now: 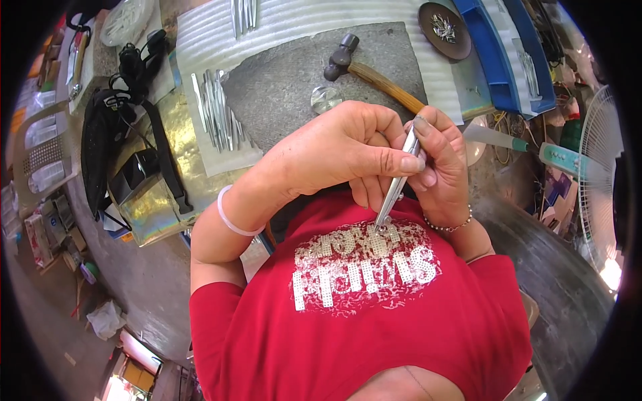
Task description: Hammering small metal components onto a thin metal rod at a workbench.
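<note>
Between my two hands is a slim, tapered silver metal piece (394, 187) that looks like tweezers, its narrow end pointing down toward my red shirt. The thumb and fingers of my left hand (341, 147) are closed on its middle. Higher up, my right hand (447, 160) pinches the upper end. Just beyond them a hammer (374, 77) with a wooden handle lies on a grey stone slab (281, 80), its handle end passing behind my right hand. A small round shiny disc (326, 99) rests on the slab near my left hand.
Several long silver strips (217, 113) lie left of the slab, with more strips (244, 15) at the far edge. A brown bowl (428, 43) holds small metal bits. To its right stands a blue tray (488, 60). A black bag (107, 134) sits at left, a fan (602, 167) at right.
</note>
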The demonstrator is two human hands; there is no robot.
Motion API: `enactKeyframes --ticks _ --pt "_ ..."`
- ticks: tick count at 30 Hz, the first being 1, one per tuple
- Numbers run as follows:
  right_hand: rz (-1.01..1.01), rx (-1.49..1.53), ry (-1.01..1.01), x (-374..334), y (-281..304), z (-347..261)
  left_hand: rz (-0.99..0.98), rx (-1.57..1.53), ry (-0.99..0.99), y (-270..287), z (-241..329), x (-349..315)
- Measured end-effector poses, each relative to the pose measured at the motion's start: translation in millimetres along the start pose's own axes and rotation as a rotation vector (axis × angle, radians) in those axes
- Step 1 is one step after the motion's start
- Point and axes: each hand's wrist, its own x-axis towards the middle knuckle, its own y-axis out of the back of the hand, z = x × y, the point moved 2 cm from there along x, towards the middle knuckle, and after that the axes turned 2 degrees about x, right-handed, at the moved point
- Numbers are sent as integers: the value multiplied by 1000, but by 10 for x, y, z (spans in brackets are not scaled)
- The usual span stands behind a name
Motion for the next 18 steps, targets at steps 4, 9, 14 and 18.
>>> enactKeyframes --ticks 4,9,14,18 --pt "3 20 0 40 36 1 40 -32 5 -44 -9 7" --pt "-144 -96 -106 125 -39 -34 149 -80 -112 -87 -133 -117" --pt "-215 -191 -221 257 -183 -4 295 -254 -258 -109 -294 -277" --pt "-242 -244 -236 351 -289 23 321 -336 -324 -52 -369 -325"
